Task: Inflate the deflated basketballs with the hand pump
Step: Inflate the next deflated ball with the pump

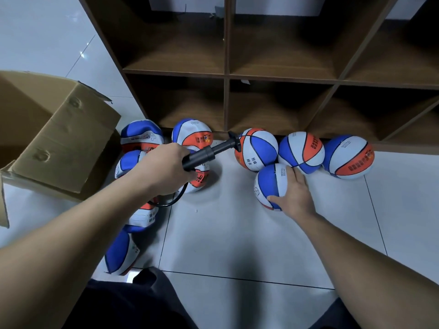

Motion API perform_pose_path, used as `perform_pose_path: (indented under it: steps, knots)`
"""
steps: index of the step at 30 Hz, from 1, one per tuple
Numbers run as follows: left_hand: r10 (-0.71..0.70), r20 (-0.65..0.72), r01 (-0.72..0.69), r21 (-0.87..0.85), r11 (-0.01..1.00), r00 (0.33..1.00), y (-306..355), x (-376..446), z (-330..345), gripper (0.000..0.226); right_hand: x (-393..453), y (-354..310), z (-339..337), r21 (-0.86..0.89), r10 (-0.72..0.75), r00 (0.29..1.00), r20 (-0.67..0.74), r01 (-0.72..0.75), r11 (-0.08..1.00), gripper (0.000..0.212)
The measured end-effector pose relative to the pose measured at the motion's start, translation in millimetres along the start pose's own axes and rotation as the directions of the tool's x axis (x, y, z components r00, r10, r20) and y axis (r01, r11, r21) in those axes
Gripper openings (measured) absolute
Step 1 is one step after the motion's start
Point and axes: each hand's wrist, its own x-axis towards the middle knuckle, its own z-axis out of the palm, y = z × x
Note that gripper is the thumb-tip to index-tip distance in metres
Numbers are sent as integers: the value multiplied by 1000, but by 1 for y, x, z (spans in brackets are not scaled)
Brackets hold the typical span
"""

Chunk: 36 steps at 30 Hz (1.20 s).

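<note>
Floor: pale grey tiles (225, 233), with a brown cubby shelf (226, 77) standing along the far edge at 12 o'clock.
Left hand: my left hand (164, 168) is clenched round the barrel of the black hand pump (209, 151), lifted off the floor; its T-handle points toward 1 o'clock and its hose (173, 201) loops down under my wrist, so I judge the needle is free of any ball.
Right hand: my right hand (294, 192) lies on the blue-and-white basketball (270, 186) at 3 o'clock, fingers spread over it and thumb against its near side, steadying it so it does not roll.
Round balls: three firm basketballs (301, 151) sit in a row against the shelf foot, touching the one under my hand; I read these as finished.
Flat balls: the deflated basketballs (190, 131) lie heaped at 10 o'clock, down to 7 o'clock, beside the box.
Cardboard box: the cardboard box (66, 143) at 9 o'clock is tipped open; I cannot see inside it.
Shelf cubbies: every compartment in view holds nothing.
</note>
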Motion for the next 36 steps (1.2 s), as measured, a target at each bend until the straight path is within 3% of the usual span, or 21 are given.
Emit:
perform_pose_path:
  steps: [5,8,11,13,16,21,26,33,36]
  knots:
    - [-20,8,20,3,1000,1000,-16,4,-1,21,5,-10,-7,-124,16,1000,15,-14,992,122]
    - [-36,-9,36,15,999,999,-24,7,-2,16,4,-49,-4,-192,-131,991,-4,128,973,103]
    - [-52,-25,52,-9,999,998,-33,10,-6,14,3,-110,6,-102,-301,950,88,309,946,85]
    - [-67,-29,67,-19,998,997,-43,11,-8,16,5,-147,17,34,-348,929,127,347,937,79]
    - [-111,-43,110,-36,993,993,-61,12,-9,22,11,-187,37,184,-339,918,206,304,935,81]
    - [-213,-20,212,-30,977,977,-89,17,-5,16,41,-221,75,211,-378,890,257,330,920,89]
    - [-257,-13,256,-44,966,966,-105,35,-4,14,57,-230,106,289,-356,892,280,275,917,76]
    - [-282,27,284,-70,956,959,-117,63,3,13,40,-209,129,150,-320,929,185,295,944,79]
    - [-254,37,256,-80,963,967,-114,74,4,10,34,-201,132,203,-262,945,195,223,953,72]
